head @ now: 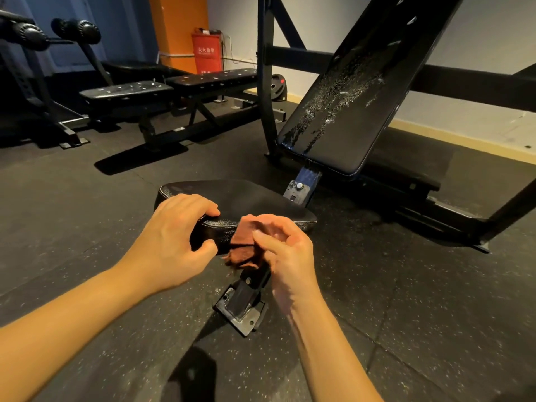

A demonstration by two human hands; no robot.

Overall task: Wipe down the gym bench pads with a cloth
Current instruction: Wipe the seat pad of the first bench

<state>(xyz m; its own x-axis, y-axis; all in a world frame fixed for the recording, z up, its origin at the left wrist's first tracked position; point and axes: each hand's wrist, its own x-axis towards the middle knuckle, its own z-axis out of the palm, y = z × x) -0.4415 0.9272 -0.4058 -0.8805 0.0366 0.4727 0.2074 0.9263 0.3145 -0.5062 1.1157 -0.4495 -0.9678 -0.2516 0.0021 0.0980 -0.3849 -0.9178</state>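
While clamping the near corner of the seat pad (246, 198) with curled fingers (200, 206) of the left hand (171, 233), rubs its front edge with a rust-coloured cloth (243, 245) wadded in the pinching right hand (290, 253). Seems soft, limp, light: best gripped bunched, against firm, probably slick vinyl.

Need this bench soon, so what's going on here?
A person is cleaning it bare-handed. The left grip holds the seat pad by its near edge, while the right grip presses a reddish cloth to that edge. The tilted back pad is speckled with what looks like spray, not yet wiped.
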